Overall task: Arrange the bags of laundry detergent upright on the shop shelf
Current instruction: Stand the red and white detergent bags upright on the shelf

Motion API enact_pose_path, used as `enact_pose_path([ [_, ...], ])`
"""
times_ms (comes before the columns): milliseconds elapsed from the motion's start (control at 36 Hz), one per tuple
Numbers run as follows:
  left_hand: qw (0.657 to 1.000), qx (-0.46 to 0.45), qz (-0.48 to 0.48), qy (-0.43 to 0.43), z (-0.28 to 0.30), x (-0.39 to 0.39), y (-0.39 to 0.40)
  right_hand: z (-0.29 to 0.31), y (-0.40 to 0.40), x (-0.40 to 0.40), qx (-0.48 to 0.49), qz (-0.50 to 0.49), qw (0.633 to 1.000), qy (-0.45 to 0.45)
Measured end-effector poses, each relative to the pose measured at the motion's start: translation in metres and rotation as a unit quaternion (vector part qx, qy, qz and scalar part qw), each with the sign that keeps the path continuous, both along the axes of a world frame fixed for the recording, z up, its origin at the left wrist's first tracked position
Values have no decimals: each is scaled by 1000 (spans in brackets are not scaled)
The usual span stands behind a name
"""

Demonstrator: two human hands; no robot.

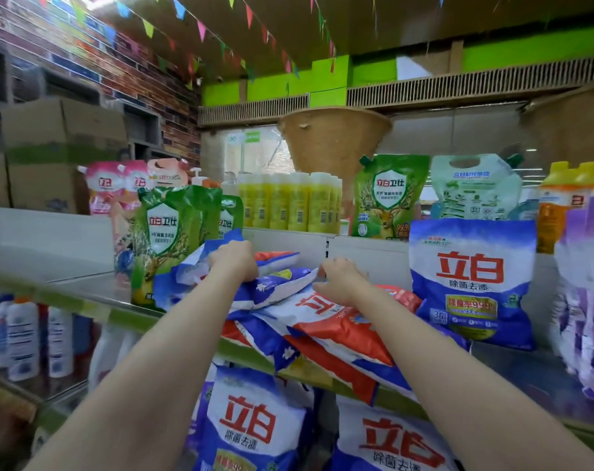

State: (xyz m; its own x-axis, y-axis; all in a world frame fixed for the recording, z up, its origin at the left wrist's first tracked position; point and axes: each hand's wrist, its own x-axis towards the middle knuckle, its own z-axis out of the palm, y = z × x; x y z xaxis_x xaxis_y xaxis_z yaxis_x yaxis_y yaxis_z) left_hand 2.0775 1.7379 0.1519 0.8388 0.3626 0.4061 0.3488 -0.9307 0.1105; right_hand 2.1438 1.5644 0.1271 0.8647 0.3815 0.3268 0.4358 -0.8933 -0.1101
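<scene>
Several blue, white and red detergent bags lie flat in a heap (326, 331) on the middle shop shelf (129, 317). My left hand (236, 260) grips the left end of the topmost lying bag (275, 283). My right hand (339, 280) pinches the same bag's right edge. One matching bag (472, 283) stands upright to the right of the heap. More of these bags (251, 423) stand on the shelf below.
Green pouches (166, 232) stand left of the heap, pink pouches (119, 188) behind them. Yellow bottles (289, 202) and another green pouch (387, 198) fill the ledge behind. Purple bags (588, 294) stand at the far right. White bottles (23, 338) sit lower left.
</scene>
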Motion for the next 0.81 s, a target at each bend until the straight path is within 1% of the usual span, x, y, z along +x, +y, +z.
enact_pose_path([
  [56,999,25,-4,-30,-5,1,-1,0,-1,0,14,0,1000,2],
  [111,997,24,-8,-68,-11,2,-2,2,-4,-3,46,1,999,3],
  [222,988,12,-43,-148,-18,2,-7,8,-11,0,166,-2,985,37],
  [278,976,-5,-95,-195,-21,2,-13,11,-14,3,245,-16,967,63],
  [333,956,-37,-182,-228,-22,2,-19,14,-14,7,318,-38,944,83],
  [361,944,-63,-231,-228,-20,2,-21,14,-15,9,335,-59,937,81],
  [389,934,-89,-272,-215,-17,0,-24,14,-18,12,351,-78,930,79],
  [444,927,-125,-308,-176,-8,-3,-26,12,-27,12,346,-112,929,74],
  [472,932,-124,-308,-149,-5,-3,-27,11,-32,11,333,-121,932,76],
  [528,943,-106,-305,-82,-3,-2,-30,7,-46,12,347,-131,925,87],
  [556,942,-103,-316,-49,-3,-1,-30,5,-52,12,351,-134,923,82],
  [583,939,-121,-322,-15,-4,-2,-31,4,-57,11,334,-134,930,68],
  [611,932,-160,-325,8,-3,-4,-33,2,-62,11,306,-133,941,57],
  [639,928,-196,-317,17,-2,-6,-34,0,-64,8,264,-129,955,48],
  [667,926,-222,-305,9,0,-6,-33,0,-64,5,243,-124,961,54],
  [722,959,-173,-223,-24,1,-4,-30,-2,-60,-4,189,-114,974,58],
  [750,974,-146,-165,-45,0,-2,-28,-2,-58,-6,168,-105,978,61],
  [778,981,-147,-110,-66,-1,-4,-27,-2,-56,-6,140,-98,984,58],
  [806,983,-163,-59,-67,-3,-8,-27,-3,-54,-6,147,-89,984,54],
])
